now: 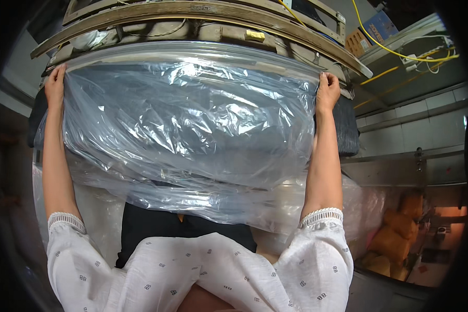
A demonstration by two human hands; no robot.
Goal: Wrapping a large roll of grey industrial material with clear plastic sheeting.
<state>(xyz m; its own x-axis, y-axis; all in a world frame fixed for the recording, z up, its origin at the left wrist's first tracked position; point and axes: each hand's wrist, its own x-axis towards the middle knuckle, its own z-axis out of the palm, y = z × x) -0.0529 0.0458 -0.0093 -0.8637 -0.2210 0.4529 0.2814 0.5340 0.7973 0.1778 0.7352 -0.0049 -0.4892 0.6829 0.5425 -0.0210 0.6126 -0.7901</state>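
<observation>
Left hand (55,87) and right hand (327,92) (upper left, upper right) pinch plastic film (192,117). Apparent step: spreading; next likely requires even tension.

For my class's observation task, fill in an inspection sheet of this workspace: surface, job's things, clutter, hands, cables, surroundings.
Surface: mostly hidden under a clear, glossy plastic sheet.
Job's things: the sheet, wrinkled, spread wide.
Clutter: small yellow block-shaped thing between the sheet and a long brown wooden bar.
Hands: left hand grips the sheet's far left part; right hand, its far right.
Cables: yellow cable, upper right.
Surroundings: blue box; pale tiled wall, right.
</observation>
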